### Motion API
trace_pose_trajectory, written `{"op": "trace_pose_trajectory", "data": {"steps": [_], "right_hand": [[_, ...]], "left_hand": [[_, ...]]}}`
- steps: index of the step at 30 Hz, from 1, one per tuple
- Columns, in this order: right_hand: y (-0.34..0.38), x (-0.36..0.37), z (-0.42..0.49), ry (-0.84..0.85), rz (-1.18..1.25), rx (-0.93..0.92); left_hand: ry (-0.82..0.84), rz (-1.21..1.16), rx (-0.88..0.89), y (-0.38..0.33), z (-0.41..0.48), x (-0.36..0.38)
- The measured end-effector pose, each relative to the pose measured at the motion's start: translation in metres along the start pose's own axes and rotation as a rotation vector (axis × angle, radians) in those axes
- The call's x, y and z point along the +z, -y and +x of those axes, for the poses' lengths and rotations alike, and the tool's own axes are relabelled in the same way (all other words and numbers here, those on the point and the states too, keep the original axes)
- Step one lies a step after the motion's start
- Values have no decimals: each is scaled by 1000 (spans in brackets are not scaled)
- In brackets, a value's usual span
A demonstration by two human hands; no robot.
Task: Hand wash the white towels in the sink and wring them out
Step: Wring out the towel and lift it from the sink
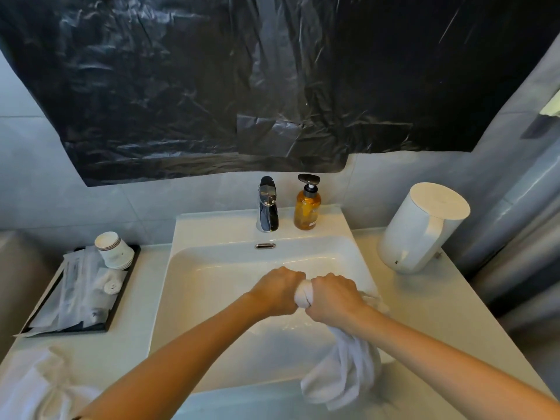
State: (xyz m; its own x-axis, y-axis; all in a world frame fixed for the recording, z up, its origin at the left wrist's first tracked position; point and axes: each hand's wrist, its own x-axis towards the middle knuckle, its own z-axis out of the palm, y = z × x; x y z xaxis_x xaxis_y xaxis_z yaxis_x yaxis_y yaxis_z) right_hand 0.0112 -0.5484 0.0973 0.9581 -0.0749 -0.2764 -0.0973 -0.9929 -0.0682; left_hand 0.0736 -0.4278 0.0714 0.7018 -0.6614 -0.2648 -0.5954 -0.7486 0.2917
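Over the white sink (pixel 212 268) both my hands grip one twisted white towel (pixel 342 374). My left hand (pixel 277 291) and my right hand (pixel 331 295) are fists held close together, with a tight knot of towel showing between them. The rest of the towel hangs down under my right forearm and drapes over the sink's front right rim. Another white towel (pixel 33 386) lies crumpled on the counter at the lower left.
A chrome faucet (pixel 267 204) and an amber soap pump bottle (pixel 307 204) stand behind the basin. A white cylindrical kettle (pixel 421 228) sits on the right counter. A black tray (pixel 81 292) with paper cups and wrapped items lies at left. Black plastic covers the mirror.
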Motion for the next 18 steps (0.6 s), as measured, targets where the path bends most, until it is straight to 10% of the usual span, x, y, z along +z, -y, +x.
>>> {"op": "trace_pose_trajectory", "data": {"steps": [18], "right_hand": [[-9, 31, 11, -78, -184, -134]], "left_hand": [[389, -209, -136, 2, 15, 13]]}}
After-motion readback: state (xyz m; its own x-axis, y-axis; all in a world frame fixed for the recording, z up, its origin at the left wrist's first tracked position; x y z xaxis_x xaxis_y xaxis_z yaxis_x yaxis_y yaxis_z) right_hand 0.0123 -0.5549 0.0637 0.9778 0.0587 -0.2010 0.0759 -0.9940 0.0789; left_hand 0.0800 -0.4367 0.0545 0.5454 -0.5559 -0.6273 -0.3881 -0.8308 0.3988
